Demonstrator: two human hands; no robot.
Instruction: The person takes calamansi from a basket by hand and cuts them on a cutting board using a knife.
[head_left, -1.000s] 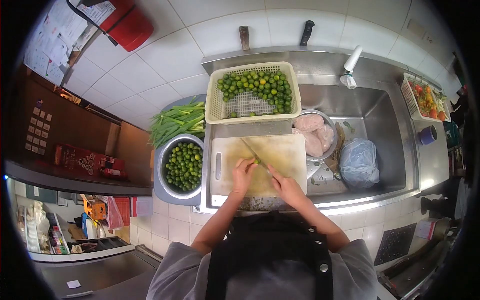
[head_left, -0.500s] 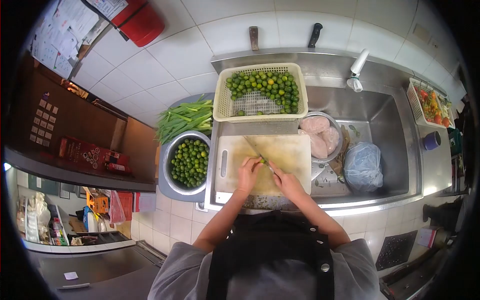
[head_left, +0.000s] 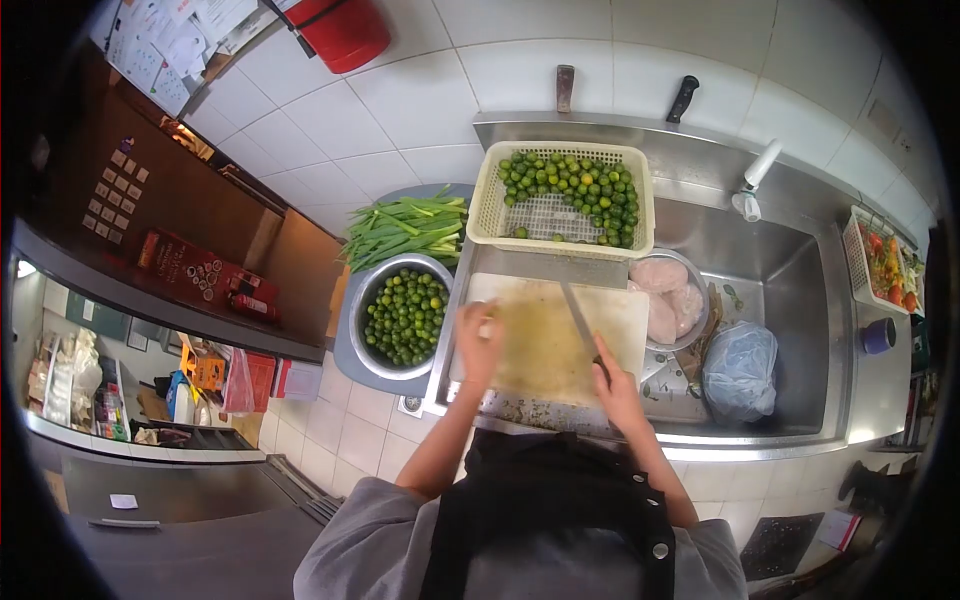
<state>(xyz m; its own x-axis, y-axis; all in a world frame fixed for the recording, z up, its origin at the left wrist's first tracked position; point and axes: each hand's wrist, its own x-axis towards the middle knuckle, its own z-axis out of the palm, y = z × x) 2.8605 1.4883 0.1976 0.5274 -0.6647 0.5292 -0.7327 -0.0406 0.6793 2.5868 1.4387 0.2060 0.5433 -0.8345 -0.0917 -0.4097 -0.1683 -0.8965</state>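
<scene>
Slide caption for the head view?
Right hand holds a knife over the board; left hand near its left edge, beside a bowl of green fruit.

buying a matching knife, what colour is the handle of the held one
The knife handle is black; head view.

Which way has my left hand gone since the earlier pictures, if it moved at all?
Yes, left: judged against the board, your left hand has shifted toward its left edge, away from the knife.
</scene>
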